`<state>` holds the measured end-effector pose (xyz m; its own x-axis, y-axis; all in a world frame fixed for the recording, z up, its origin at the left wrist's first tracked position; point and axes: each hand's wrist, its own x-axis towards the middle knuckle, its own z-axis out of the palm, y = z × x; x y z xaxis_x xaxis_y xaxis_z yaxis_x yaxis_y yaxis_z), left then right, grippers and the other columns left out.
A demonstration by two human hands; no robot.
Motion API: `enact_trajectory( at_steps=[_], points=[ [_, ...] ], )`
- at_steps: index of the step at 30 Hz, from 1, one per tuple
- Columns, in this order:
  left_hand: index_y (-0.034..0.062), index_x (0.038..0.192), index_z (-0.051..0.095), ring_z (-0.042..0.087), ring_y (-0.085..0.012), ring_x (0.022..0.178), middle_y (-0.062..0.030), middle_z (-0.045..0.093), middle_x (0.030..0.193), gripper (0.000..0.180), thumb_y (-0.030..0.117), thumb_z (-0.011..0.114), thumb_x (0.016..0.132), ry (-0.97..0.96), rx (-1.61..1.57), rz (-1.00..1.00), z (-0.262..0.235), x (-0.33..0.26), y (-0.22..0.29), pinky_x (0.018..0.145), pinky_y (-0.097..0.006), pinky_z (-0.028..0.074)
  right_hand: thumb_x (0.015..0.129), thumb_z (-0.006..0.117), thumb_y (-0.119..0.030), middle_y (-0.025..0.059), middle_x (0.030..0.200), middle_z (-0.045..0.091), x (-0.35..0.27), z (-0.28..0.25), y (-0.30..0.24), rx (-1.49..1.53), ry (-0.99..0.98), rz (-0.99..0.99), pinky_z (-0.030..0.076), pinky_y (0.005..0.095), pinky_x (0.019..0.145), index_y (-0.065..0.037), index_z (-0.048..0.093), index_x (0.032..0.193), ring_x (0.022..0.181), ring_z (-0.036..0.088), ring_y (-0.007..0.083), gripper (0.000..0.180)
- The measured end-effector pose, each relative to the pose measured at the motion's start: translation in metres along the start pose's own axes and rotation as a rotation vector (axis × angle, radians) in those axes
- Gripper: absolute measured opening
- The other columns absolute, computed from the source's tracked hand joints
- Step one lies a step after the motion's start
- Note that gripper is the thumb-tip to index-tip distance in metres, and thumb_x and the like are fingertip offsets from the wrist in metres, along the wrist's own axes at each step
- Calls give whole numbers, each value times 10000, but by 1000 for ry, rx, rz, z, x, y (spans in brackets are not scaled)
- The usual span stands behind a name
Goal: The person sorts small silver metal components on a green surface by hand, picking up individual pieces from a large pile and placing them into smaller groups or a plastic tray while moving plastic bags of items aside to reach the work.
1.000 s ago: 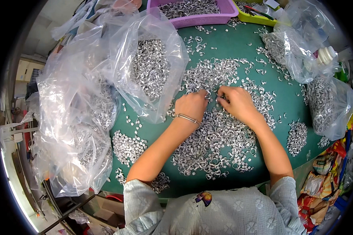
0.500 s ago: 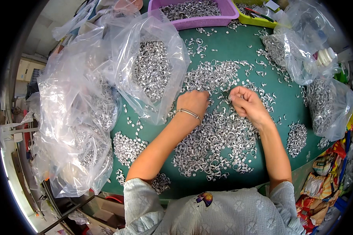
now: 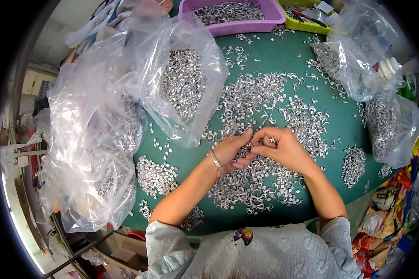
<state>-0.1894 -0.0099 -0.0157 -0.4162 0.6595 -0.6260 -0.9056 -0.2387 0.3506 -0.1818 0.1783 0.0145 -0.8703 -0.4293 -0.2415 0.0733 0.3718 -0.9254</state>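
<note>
My left hand [image 3: 233, 149], with a thin bracelet on the wrist, and my right hand [image 3: 284, 149] meet above a wide spread of small silver metal rings [image 3: 260, 186] on the green table [image 3: 270, 60]. The fingertips of both hands pinch together around a small silver piece [image 3: 257, 144] held between them; which hand bears it I cannot tell. More rings lie loose under and around both hands.
Clear plastic bags of rings [image 3: 184, 83] crowd the left side and another bag [image 3: 391, 125] sits at the right. A purple tray [image 3: 237, 14] of rings and a yellow tray [image 3: 307, 18] stand at the far edge. Small heaps [image 3: 156, 174] lie near the front left.
The hands were apart on the ring pile; they have come together, lifted slightly toward me, with fingertips joined on a small piece.
</note>
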Motion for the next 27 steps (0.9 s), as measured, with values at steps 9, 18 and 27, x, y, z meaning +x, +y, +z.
enact_trajectory(
  at_steps=[9,18,27],
  points=[
    [41,774,588,431,-110,478,-86,553,682,331,328,515,922,10,59,111,4,-16,-15,374,-192,278,757,632,-96,168,737,628,52,11,28,-789,333,-139,493,404,543,2,537,814,656,630,334,148],
    [26,825,583,383,-86,482,-33,493,640,263,272,548,911,32,-67,136,7,-37,-29,395,-188,277,798,536,-76,164,742,619,58,7,28,-1150,110,-238,486,399,523,2,503,868,652,629,329,110],
    [9,886,557,383,-83,507,-30,483,666,262,262,507,931,-1,-245,217,21,-65,-60,404,-189,280,968,399,-200,8,712,444,0,-22,11,711,-293,150,297,184,428,-51,459,886,524,332,64,181]
  ],
)
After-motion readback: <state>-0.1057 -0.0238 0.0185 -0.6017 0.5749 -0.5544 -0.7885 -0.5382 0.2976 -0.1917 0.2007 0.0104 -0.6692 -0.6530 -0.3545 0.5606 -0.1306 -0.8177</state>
